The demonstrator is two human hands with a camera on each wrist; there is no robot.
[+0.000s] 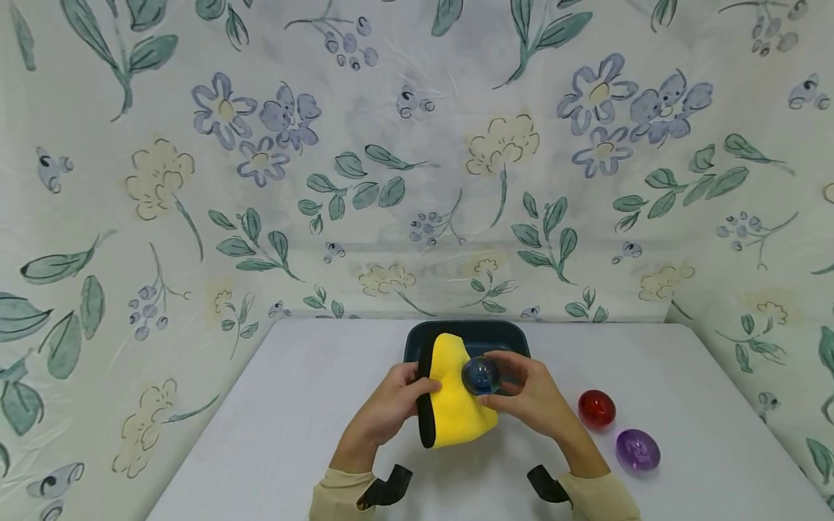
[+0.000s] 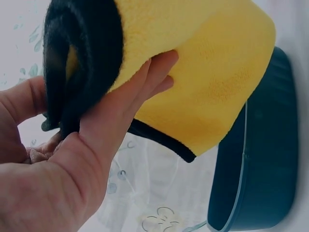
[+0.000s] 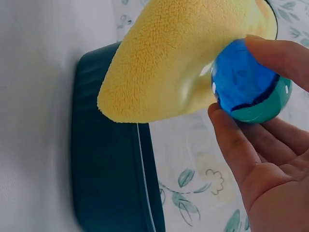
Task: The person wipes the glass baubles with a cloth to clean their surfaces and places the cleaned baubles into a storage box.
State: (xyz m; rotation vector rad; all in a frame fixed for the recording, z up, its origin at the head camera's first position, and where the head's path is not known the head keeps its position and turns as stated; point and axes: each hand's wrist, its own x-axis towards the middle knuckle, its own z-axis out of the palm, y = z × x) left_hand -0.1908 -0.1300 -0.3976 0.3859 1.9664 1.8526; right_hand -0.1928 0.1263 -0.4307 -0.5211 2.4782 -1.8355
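Head view: blue ball (image 1: 481,375) pinched in right hand (image 1: 531,398), pressed vs yellow cloth (image 1: 452,401) gripped by left hand (image 1: 391,405), both held above the tabletop (image 1: 293,434).
Ball looks smooth, hard, prob. slippery, so best taken w/ fingertips on opposite sides; cloth soft, light. Dark tray (image 1: 502,336) just behind; red ball (image 1: 596,409) & purple ball (image 1: 638,449) close at right, open room left.

Head view looks down; wrist views close; all share dark tray (image 1: 485,334).

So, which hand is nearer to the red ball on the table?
Right. The right hand holds the blue ball just left of the red ball, not touching it. The left hand grips the yellow cloth, farther away on the cloth's far side.
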